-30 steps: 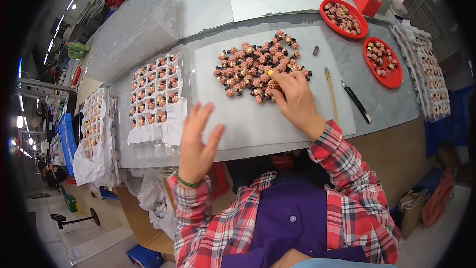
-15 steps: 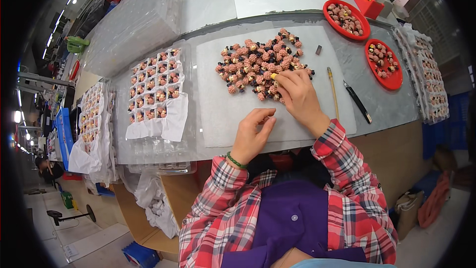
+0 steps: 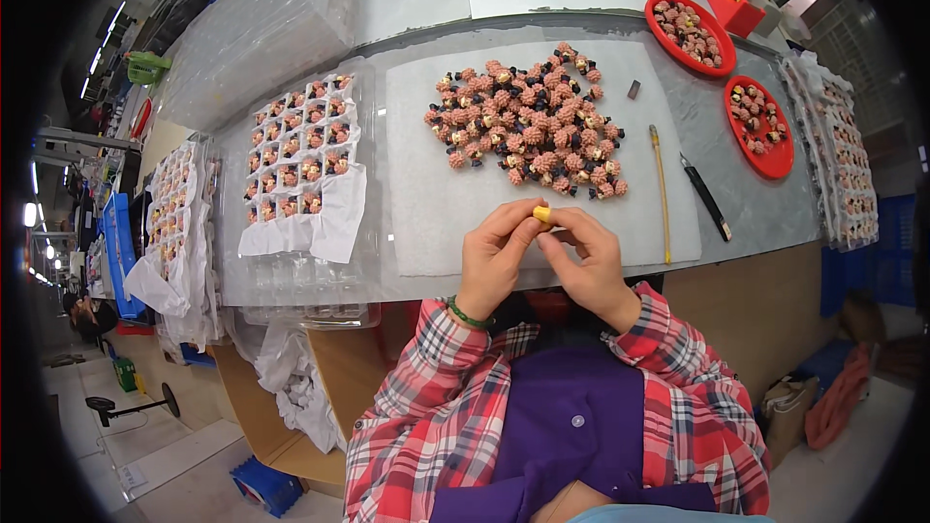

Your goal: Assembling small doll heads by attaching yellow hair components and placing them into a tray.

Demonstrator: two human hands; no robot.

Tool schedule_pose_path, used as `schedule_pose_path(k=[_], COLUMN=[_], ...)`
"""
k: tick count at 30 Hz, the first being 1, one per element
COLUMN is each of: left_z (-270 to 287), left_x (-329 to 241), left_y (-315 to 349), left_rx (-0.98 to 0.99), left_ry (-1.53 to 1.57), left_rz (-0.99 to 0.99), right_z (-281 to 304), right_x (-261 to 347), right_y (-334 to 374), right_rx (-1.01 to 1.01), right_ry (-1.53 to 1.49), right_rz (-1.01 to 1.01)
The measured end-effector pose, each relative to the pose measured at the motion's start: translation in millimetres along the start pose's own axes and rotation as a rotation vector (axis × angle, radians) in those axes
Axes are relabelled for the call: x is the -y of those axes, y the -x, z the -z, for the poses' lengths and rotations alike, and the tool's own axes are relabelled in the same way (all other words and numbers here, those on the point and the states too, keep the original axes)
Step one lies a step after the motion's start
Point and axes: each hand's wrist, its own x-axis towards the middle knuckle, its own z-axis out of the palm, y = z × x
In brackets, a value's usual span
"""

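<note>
My left hand (image 3: 493,257) and my right hand (image 3: 591,266) meet fingertip to fingertip over the front part of a white sheet (image 3: 426,223). Both are closed in a pinch, and whatever they hold is hidden between the fingers. A small yellow piece (image 3: 542,214) shows at the tip of my right index finger; it looks like a finger cover, though I cannot be sure. Just beyond my hands lies a heap of small figurines (image 3: 528,121) with knobbly pink tops, dark parts and yellowish bits.
Left of the sheet stands a compartment tray (image 3: 291,160) of figurines on white paper. Clear plastic trays (image 3: 262,29) are stacked behind it. To the right lie a thin brush-like stick (image 3: 661,194), a black craft knife (image 3: 707,199), a small dark block (image 3: 634,89) and red dishes (image 3: 772,163) of figurines.
My right hand has drawn back from the heap toward me. My left hand has moved right and slightly up the picture, so both hands now touch at the fingertips.
</note>
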Motion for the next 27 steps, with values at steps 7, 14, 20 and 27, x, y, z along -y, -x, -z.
schedule_pose_path(k=[7, 14, 20, 27], left_z=[-3.5, 5.6, 4.2, 1.3], left_x=[-6.2, -10.2, -8.4, -2.7], left_y=[1.6, 2.8, 4.3, 7.2], left_rx=[-0.094, 0.077, -0.002, -0.059], left_ry=[0.161, 0.005, 0.084, 0.343], left_rz=[0.032, 0.062, 0.127, 0.329], right_z=[16.7, 17.0, 11.5, 9.5], right_x=[-7.3, -16.6, -15.5, -16.6], right_y=[0.4, 5.3, 10.6, 9.4], right_rx=[0.099, 0.123, 0.01, -0.05], right_ry=[-0.01, -0.354, -0.374, -0.165], right_rz=[-0.013, -0.117, -0.12, -0.002])
